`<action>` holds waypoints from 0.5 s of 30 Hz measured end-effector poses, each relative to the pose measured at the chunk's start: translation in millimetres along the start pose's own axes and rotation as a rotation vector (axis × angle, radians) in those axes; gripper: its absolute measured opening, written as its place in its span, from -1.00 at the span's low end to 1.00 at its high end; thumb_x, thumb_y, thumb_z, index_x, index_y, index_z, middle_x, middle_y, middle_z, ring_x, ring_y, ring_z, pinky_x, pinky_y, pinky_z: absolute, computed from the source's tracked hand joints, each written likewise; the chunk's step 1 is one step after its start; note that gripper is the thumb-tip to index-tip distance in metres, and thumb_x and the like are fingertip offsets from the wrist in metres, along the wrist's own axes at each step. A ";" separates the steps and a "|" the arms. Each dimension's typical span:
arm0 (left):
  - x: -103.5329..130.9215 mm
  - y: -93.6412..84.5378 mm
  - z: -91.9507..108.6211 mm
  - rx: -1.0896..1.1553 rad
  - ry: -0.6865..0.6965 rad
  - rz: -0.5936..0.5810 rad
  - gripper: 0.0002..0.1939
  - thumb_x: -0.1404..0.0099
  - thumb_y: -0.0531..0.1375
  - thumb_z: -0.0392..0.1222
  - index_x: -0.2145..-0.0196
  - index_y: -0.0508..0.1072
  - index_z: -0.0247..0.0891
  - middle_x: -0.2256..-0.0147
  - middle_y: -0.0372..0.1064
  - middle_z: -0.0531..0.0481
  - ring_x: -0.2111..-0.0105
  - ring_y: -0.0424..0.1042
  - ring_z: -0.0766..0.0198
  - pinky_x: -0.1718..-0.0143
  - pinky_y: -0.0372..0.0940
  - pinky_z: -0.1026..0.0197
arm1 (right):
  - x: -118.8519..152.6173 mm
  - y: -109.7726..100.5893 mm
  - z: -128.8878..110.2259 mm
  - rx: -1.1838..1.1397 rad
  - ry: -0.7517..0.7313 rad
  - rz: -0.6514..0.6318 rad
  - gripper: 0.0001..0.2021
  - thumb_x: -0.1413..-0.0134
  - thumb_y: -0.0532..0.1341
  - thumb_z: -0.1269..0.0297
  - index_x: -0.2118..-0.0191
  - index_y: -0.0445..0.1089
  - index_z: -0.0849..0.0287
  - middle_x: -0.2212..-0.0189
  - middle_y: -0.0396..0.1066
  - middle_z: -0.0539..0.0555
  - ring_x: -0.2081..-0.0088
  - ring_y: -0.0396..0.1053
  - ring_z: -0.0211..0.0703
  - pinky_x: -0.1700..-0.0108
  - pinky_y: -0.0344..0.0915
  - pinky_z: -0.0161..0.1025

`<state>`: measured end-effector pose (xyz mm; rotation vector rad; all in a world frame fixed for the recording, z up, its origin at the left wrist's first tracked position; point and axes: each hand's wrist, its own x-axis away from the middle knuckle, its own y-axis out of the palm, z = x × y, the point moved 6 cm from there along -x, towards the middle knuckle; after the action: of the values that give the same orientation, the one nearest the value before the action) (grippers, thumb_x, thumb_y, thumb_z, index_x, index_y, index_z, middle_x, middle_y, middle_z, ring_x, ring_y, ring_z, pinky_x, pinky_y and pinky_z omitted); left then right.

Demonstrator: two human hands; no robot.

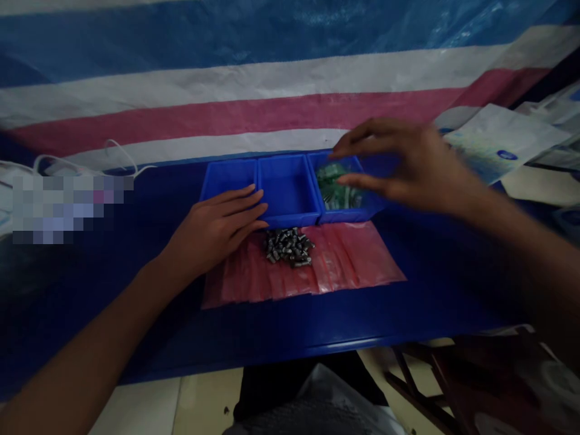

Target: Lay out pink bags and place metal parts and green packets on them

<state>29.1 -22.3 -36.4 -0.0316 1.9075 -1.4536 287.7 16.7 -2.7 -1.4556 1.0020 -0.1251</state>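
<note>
My left hand (217,225) lies with fingers stretched out over the front of the left blue bin (230,175), its fingertips reaching the middle blue bin (287,188). Above the right blue bin (341,215) hovers my right hand (399,158), blurred by motion, thumb and fingers apart with nothing seen between them. Green and clear pieces (333,181), too blurred to name, lie inside that bin. In front of the bins, a pile of small dark metallic cylinders (290,246) rests on overlapping pink plastic bags (335,260).
A blue table (272,326) carries everything. A striped plastic sheet (272,78) hangs behind it. White cables (122,157) are at the left, papers and plastic packets (502,139) at the right. Below the right edge stands a dark wooden stool (435,374).
</note>
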 end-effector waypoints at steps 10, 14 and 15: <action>-0.6 2.0 -2.3 0.056 -0.068 -0.014 -0.72 -0.57 0.18 -0.06 -0.04 0.62 -0.18 -0.13 0.57 -0.09 -0.18 0.54 0.07 -0.26 0.49 0.00 | -29.8 39.2 27.3 0.219 0.193 -0.762 -0.25 -0.04 0.48 0.31 -0.37 0.35 0.14 -0.23 0.48 0.26 -0.09 0.53 0.19 -0.05 0.42 -0.02; 1.3 3.6 -3.3 0.081 -0.080 -0.023 -0.71 -0.58 0.16 -0.05 -0.05 0.62 -0.18 -0.14 0.56 -0.08 -0.21 0.52 0.07 -0.29 0.47 -0.01 | -36.6 39.4 20.0 0.247 0.170 -0.709 -0.22 0.03 0.50 0.30 -0.33 0.36 0.30 -0.13 0.50 0.42 0.00 0.53 0.27 0.06 0.37 -0.04; 1.8 4.2 -2.9 0.081 -0.073 -0.027 -0.70 -0.58 0.16 -0.04 -0.06 0.62 -0.19 -0.14 0.56 -0.09 -0.22 0.52 0.06 -0.29 0.47 -0.01 | -37.5 39.7 18.5 0.244 0.154 -0.667 -0.26 0.02 0.48 0.30 -0.30 0.38 0.35 -0.08 0.51 0.45 0.03 0.53 0.27 0.07 0.34 -0.04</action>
<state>27.8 -19.2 -40.6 -0.0718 1.7946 -1.5252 257.0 61.6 -22.0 -1.5148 0.5589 -0.8235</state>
